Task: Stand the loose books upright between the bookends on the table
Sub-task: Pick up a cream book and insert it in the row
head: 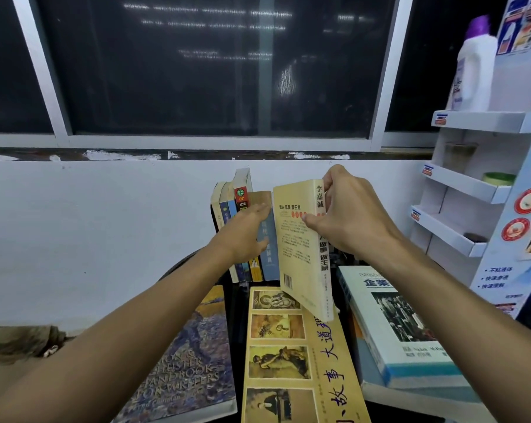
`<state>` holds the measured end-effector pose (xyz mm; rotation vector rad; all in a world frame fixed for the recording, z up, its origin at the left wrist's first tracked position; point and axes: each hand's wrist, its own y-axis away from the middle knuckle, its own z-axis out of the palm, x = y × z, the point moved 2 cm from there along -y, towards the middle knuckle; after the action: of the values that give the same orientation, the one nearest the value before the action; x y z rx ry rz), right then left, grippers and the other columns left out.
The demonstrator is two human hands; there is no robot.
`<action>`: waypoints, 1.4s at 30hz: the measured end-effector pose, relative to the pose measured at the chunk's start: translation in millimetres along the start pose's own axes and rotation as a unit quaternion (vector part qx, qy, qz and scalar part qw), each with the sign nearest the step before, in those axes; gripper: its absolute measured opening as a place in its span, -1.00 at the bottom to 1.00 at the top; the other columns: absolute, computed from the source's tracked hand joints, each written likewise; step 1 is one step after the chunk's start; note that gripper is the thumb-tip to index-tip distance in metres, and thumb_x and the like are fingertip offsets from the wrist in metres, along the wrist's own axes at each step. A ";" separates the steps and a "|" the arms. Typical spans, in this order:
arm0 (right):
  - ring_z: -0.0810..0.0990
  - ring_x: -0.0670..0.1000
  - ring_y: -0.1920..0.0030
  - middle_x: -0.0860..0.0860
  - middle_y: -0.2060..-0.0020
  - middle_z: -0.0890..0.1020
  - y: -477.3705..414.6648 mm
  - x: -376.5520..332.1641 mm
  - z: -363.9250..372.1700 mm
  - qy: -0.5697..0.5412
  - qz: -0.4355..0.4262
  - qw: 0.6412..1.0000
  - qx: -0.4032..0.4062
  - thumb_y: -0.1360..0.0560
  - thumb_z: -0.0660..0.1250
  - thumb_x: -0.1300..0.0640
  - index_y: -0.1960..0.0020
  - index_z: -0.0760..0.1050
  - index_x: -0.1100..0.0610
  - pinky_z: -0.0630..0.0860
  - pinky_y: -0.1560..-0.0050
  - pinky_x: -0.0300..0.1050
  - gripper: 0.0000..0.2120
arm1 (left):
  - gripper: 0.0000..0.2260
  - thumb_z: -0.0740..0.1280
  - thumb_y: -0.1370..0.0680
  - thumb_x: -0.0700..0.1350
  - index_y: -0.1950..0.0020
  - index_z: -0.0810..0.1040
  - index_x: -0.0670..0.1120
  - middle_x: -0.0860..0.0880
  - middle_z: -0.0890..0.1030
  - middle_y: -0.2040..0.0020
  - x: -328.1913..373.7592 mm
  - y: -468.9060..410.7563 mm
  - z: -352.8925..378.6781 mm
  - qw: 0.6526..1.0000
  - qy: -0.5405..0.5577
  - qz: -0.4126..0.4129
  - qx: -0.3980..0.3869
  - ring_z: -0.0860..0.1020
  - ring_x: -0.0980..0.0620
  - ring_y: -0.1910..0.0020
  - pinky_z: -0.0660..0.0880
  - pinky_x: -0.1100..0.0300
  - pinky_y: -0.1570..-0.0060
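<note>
My right hand (352, 215) grips a pale yellow paperback (297, 248) by its spine and holds it upright above the table, just right of a row of standing books (238, 209). My left hand (249, 232) lies flat with its fingers together against the right end of that row, touching a grey-blue book (268, 254). Three loose books lie flat in front: a writers' handbook (197, 361) at left, a yellow picture book (291, 355) in the middle, a white and blue book (401, 328) at right. The bookends are hidden.
The table is dark and round, against a white wall below a dark window. A white cardboard display shelf (462, 215) stands at the right with a detergent bottle (474, 71) on top. A brownish cloth (20, 340) lies at far left.
</note>
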<state>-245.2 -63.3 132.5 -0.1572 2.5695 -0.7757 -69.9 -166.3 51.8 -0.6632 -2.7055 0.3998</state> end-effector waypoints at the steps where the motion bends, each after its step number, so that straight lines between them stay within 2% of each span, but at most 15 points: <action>1: 0.65 0.10 0.10 0.02 0.12 0.64 -2.8 0.2 2.3 0.002 0.004 1.000 -0.001 -0.42 0.56 0.04 0.01 0.32 0.10 0.64 0.11 0.12 -0.58 | -0.30 0.38 -0.60 -0.09 -0.64 0.09 -0.11 -0.06 0.15 -0.64 -0.5 0.3 0.2 1.000 -0.001 -0.002 0.002 0.11 -0.03 -0.61 0.07 0.17 -0.53; 10: 0.57 0.08 0.15 0.05 0.13 0.56 -22.0 3.9 25.2 0.007 0.012 1.000 0.000 -0.46 0.51 0.14 -0.04 0.31 0.16 0.57 0.25 0.01 -0.62 | -0.30 0.41 -0.58 -0.12 -0.63 0.14 -0.10 -0.05 0.18 -0.62 -5.0 1.6 -1.3 1.000 0.002 -0.005 0.014 0.18 -0.03 -0.59 0.15 0.17 -0.51; 13: 0.51 0.04 0.19 0.04 0.11 0.56 -28.0 5.3 36.4 0.025 0.007 1.000 0.009 -0.47 0.50 0.12 -0.04 0.29 0.13 0.34 0.42 -0.17 -0.62 | -0.31 0.42 -0.58 -0.11 -0.63 0.16 -0.09 -0.05 0.19 -0.62 -4.8 1.9 -0.7 1.000 -0.003 -0.003 0.020 0.19 -0.04 -0.58 0.17 0.15 -0.51; 15: 0.50 0.03 0.18 0.03 0.08 0.56 -30.8 4.9 42.9 0.031 0.004 0.999 0.017 -0.48 0.50 0.10 -0.05 0.28 0.12 0.23 0.44 -0.24 -0.61 | -0.31 0.42 -0.58 -0.11 -0.63 0.16 -0.08 -0.04 0.19 -0.62 -5.2 2.3 -0.1 1.000 -0.002 -0.003 0.023 0.19 -0.04 -0.59 0.18 0.13 -0.51; 19: 0.49 0.08 0.13 0.05 0.07 0.51 -33.9 4.8 57.4 -0.008 -0.012 0.999 0.034 -0.49 0.48 0.10 -0.04 0.25 0.10 0.33 0.32 -0.12 -0.61 | -0.30 0.41 -0.57 -0.12 -0.63 0.15 -0.07 -0.04 0.18 -0.63 -6.5 3.2 1.1 1.000 0.000 -0.001 0.025 0.19 -0.03 -0.59 0.18 0.14 -0.50; 22: 0.47 0.05 0.18 0.04 0.09 0.49 -33.9 7.2 72.0 -0.031 -0.023 0.998 0.049 -0.51 0.45 0.10 -0.04 0.24 0.09 0.26 0.40 -0.17 -0.63 | -0.30 0.41 -0.57 -0.12 -0.64 0.14 -0.07 -0.04 0.18 -0.63 -6.3 3.4 1.1 1.000 -0.001 0.001 0.027 0.19 -0.03 -0.59 0.18 0.15 -0.50; 27: 0.57 0.05 0.17 0.04 0.06 0.50 -33.7 21.6 108.0 -0.076 -0.033 0.995 0.064 -0.52 0.42 0.13 -0.03 0.24 0.07 0.50 0.28 -0.04 -0.68 | -0.30 0.42 -0.57 -0.12 -0.63 0.16 -0.08 -0.03 0.18 -0.63 -7.5 4.3 2.5 1.000 0.002 0.000 0.031 0.20 -0.03 -0.58 0.20 0.13 -0.50; 31: 0.55 0.02 0.18 0.01 0.06 0.52 -34.8 35.8 129.3 -0.094 -0.023 0.992 0.082 -0.52 0.43 0.12 -0.04 0.28 0.07 0.46 0.25 -0.10 -0.70 | -0.29 0.41 -0.57 -0.12 -0.64 0.14 -0.06 -0.01 0.16 -0.63 -8.2 4.9 2.6 1.000 0.003 0.002 0.031 0.18 -0.01 -0.59 0.19 0.13 -0.50; 35: 0.57 -0.01 0.19 0.01 0.02 0.54 -36.3 46.9 143.3 -0.114 -0.009 0.990 0.089 -0.53 0.44 0.10 -0.06 0.31 0.08 0.51 0.22 -0.08 -0.70 | -0.27 0.43 -0.57 -0.13 -0.64 0.11 -0.05 0.01 0.14 -0.64 -9.7 4.1 4.3 1.000 0.004 0.002 0.023 0.15 0.00 -0.60 0.17 0.14 -0.50; 39: 0.56 -0.03 0.25 0.00 0.03 0.53 -37.0 52.2 154.3 -0.111 -0.003 0.989 0.093 -0.55 0.42 0.08 -0.08 0.33 0.09 0.39 0.25 -0.14 -0.72 | -0.26 0.42 -0.57 -0.12 -0.65 0.10 -0.04 0.01 0.13 -0.64 -10.8 4.0 5.3 1.000 0.005 0.001 0.022 0.14 0.00 -0.61 0.19 0.10 -0.50; 42: 0.55 -0.02 0.23 0.01 0.02 0.53 -40.3 53.8 157.8 -0.111 -0.010 0.989 0.097 -0.55 0.42 0.08 -0.10 0.33 0.11 0.45 0.24 -0.10 -0.72 | -0.27 0.41 -0.58 -0.11 -0.65 0.10 -0.04 0.01 0.12 -0.64 -10.7 4.6 5.4 1.000 0.000 0.004 0.024 0.14 0.00 -0.60 0.20 0.10 -0.50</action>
<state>-222.9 -188.1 16.9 -0.1972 2.2729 -0.9543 -61.1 -168.6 42.7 -0.6599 -2.6851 0.4645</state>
